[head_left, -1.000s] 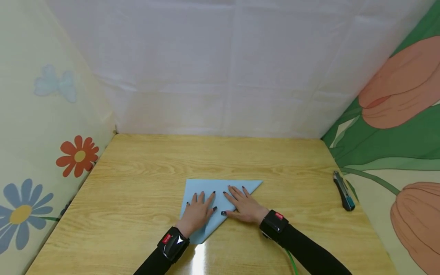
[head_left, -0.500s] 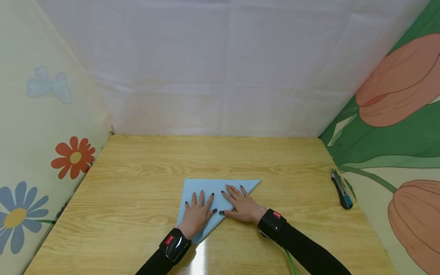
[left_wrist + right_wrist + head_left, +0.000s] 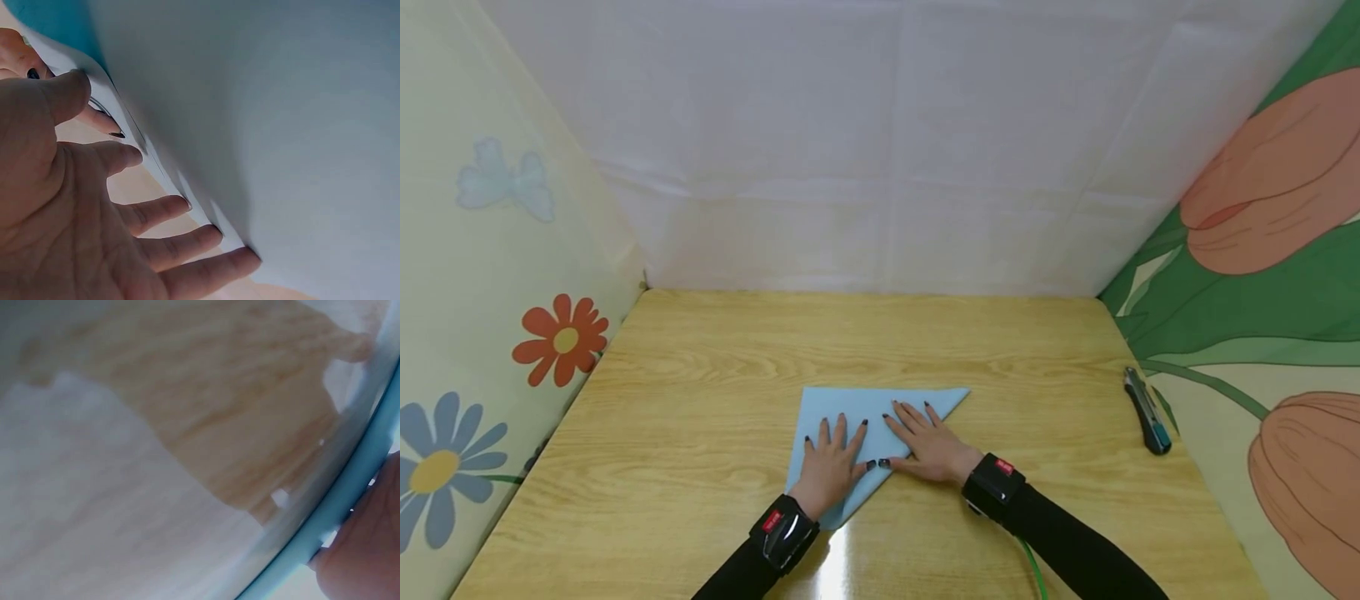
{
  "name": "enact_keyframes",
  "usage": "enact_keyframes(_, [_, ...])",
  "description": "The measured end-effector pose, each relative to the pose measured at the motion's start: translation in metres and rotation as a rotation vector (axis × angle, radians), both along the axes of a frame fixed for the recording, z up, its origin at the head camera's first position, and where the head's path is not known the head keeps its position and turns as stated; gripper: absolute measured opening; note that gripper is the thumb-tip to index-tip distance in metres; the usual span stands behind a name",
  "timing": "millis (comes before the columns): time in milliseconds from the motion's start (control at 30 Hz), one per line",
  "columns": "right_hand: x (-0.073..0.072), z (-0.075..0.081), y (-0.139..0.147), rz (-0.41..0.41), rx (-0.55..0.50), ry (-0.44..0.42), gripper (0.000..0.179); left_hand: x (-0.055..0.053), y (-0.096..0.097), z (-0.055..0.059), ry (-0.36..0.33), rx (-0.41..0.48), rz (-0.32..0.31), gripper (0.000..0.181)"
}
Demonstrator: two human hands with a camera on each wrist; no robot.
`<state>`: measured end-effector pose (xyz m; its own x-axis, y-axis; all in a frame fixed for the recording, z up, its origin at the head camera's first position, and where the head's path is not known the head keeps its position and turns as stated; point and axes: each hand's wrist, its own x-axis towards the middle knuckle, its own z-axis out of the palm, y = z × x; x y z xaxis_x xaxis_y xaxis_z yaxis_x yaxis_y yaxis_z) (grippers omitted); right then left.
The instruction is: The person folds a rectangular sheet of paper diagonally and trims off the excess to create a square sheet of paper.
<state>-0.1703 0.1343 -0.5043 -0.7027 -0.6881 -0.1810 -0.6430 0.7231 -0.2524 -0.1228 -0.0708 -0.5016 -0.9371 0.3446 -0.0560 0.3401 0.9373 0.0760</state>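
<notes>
Sheet of light-blue paper, folded, roughly triangular in outline, lies on pale wood-grain table, sharpest corner pointing right. Person's left hand rests on the sheet's left part, palm down, fingers straight and spread wide. Right hand rests across the sheet's slanting near-right edge; fingers straight, more narrowly spread, thumb held well out. Thumb tips just apart over the sheet. Black-and-teal utility knife lies right of the sheet, well apart from it. Creased white cloth hangs beyond the sheet's far edge.
</notes>
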Motion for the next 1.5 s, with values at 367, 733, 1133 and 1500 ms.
enact_keyframes(367, [-0.003,-0.001,0.002,0.002,-0.005,0.012,0.069,-0.001,0.003,0.005,-0.006,-0.031,-0.006,0.054])
enact_keyframes(733, [0.002,-0.002,0.012,-0.030,-0.039,-0.002,0.067,0.002,0.004,-0.001,-0.041,-0.020,0.016,0.057])
enact_keyframes(1133, [0.001,-0.010,0.058,-0.126,-0.094,-0.028,0.072,-0.001,0.006,0.000,-0.078,0.027,0.041,0.058])
enact_keyframes(1500, [-0.001,-0.011,0.061,-0.128,-0.116,-0.093,0.070,-0.003,0.005,0.003,-0.100,0.054,0.036,0.059])
